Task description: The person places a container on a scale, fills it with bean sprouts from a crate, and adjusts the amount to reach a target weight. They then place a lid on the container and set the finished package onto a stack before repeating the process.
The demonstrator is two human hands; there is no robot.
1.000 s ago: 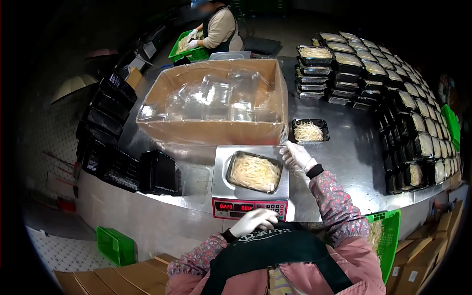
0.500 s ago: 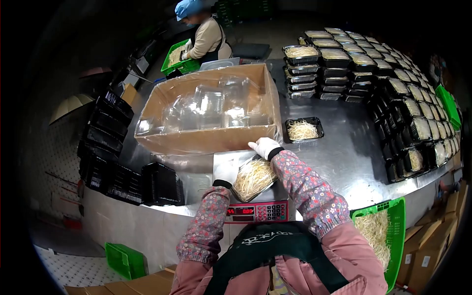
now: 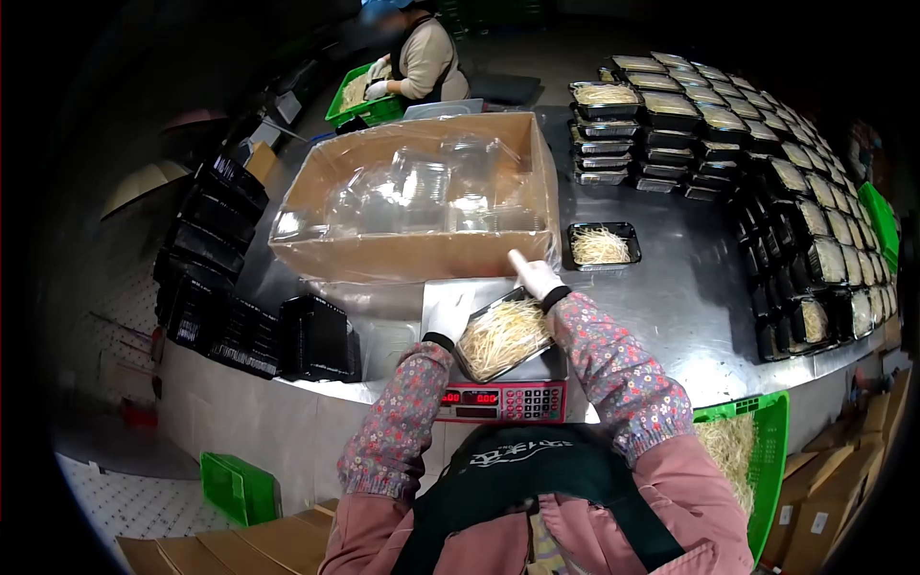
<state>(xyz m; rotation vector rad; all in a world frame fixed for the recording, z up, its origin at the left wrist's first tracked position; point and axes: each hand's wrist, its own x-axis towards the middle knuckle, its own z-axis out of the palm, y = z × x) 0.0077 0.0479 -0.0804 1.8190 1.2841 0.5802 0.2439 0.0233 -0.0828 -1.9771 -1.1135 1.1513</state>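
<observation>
A black plastic tray of bean sprouts (image 3: 505, 340) sits in front of me at a slant, above the red-fronted digital scale (image 3: 503, 402). My left hand (image 3: 450, 319), in a white glove, grips the tray's left side; some of its fingers are hidden. At the far right corner, my gloved right hand (image 3: 540, 278) holds the tray's rim, with one finger stretched out towards the cardboard box. Zeros glow on the scale's red display. A second filled tray (image 3: 602, 246) rests on the metal table to the right of the box.
Clear plastic lids (image 3: 417, 187) fill the cardboard box (image 3: 412, 254). Empty black trays (image 3: 316, 340) line the left, and filled trays (image 3: 709, 120) are stacked at right. A green crate of sprouts (image 3: 767, 460) stands beside me. Across the table, a co-worker (image 3: 431, 62) handles another crate.
The tray has turned and shifted slightly right, with both hands at it. My right hand has moved right to its far corner. The scale's left reading has changed to zeros.
</observation>
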